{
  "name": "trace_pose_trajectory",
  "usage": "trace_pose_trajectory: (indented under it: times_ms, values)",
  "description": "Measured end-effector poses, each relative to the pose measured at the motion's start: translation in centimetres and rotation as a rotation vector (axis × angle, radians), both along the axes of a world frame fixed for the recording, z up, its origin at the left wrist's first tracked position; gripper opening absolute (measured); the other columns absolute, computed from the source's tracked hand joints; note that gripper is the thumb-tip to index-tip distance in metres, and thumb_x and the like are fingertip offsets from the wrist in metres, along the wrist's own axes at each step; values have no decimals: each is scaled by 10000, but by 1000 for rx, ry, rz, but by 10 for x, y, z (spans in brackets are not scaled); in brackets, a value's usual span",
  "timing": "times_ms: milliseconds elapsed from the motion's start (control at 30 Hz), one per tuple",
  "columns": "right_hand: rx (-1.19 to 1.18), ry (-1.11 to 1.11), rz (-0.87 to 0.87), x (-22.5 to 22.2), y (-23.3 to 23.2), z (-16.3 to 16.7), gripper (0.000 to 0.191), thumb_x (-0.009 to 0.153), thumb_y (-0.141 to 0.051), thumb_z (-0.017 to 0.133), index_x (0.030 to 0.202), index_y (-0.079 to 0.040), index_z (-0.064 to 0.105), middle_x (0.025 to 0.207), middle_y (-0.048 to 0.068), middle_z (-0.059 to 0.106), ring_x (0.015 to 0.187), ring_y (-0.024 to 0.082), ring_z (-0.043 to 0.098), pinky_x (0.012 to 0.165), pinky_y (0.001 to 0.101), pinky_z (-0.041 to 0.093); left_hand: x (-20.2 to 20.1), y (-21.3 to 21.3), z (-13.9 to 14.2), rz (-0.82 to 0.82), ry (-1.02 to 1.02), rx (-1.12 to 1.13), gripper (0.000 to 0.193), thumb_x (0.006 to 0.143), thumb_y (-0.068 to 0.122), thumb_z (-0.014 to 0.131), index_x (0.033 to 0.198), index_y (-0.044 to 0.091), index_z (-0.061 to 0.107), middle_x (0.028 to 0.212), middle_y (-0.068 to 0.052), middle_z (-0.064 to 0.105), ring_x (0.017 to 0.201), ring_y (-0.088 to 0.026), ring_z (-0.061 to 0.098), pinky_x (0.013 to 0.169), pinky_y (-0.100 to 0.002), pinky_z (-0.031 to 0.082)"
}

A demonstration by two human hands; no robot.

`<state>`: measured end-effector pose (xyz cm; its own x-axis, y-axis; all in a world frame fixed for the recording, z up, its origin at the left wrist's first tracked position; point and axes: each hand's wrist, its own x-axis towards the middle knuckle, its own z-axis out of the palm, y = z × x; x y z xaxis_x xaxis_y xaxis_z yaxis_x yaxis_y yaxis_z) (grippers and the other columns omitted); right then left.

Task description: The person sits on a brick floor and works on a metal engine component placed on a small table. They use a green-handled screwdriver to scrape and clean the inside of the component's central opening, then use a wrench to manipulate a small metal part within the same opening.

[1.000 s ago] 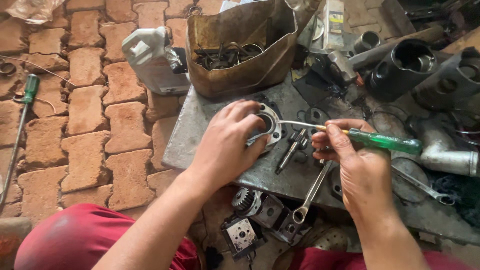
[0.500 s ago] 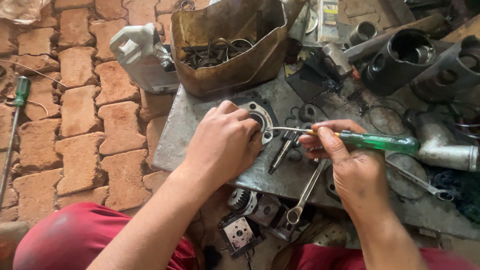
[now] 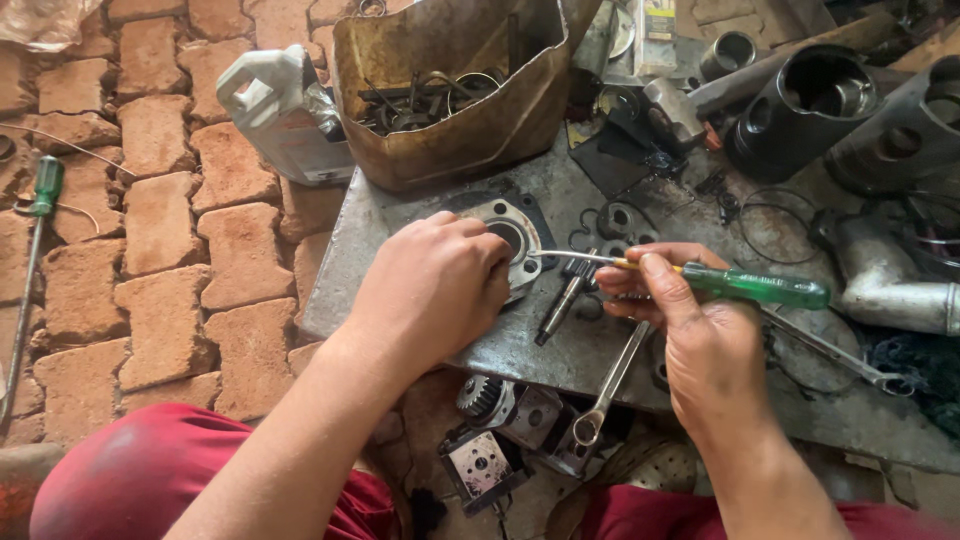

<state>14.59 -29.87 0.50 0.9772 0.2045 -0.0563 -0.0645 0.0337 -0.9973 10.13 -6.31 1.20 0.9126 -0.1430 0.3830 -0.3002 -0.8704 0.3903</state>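
My left hand (image 3: 435, 285) grips a round metal housing (image 3: 512, 238) with a central bore, pressing it onto a grey metal slab (image 3: 400, 225). My right hand (image 3: 690, 340) holds a green-handled screwdriver (image 3: 745, 285); its thin shaft points left and its tip reaches the housing's bore. A short metal shaft (image 3: 560, 305) lies on the slab between both hands. A spanner (image 3: 605, 390) rests just below, near my right hand.
A rusty tin box (image 3: 450, 130) of rings and scrap stands behind the housing, a white plastic jug (image 3: 275, 110) left of it. Dark cylinders (image 3: 800, 110) and a pipe (image 3: 885, 285) crowd the right. Gear parts (image 3: 490, 420) lie by my red-trousered knees (image 3: 150, 470). Another screwdriver (image 3: 30, 260) lies on brick paving.
The view has shifted slightly. My left hand stays on the housing, while the screwdriver tip has moved in to the housing's bore.
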Motion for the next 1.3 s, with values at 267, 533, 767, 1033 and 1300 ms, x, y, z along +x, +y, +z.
trace_pose_trajectory:
  times_ms: [267,533,767,1033,1300]
  values:
    - [-25,-111,41,-11,8,1,188,1049,-144,583,1104,19,661,1007,128,745,936,212,764,801,331,635,-3,1,0,-18,22,93,162,848,189,695,749,62,674,781,-113,680,835,-329,665,776,-457,529]
    - [-239,-299,-13,-25,21,9,155,1054,-140,610,1109,-1,651,987,104,760,931,157,761,828,280,618,-5,2,-7,-40,-44,78,140,818,174,714,766,57,658,793,-115,676,841,-328,671,779,-448,536]
    - [-419,-459,4,-33,30,19,143,1065,-153,615,1139,-38,656,996,81,772,895,132,719,799,255,584,-6,2,-8,-56,-50,55,133,787,148,733,781,42,653,811,-123,677,860,-326,677,805,-433,546]
    - [-705,-933,157,-47,40,36,124,973,-113,691,1069,-35,682,1005,125,750,909,262,742,797,355,595,-7,2,-12,-54,-69,45,152,783,160,736,791,34,652,823,-136,675,871,-336,676,811,-440,545]
    - [-879,-1104,148,-59,62,25,203,897,-33,695,1095,9,674,1061,183,718,1031,338,715,894,415,600,-7,6,-10,-85,-95,55,160,728,156,715,804,35,643,841,-130,670,883,-340,676,816,-445,537]
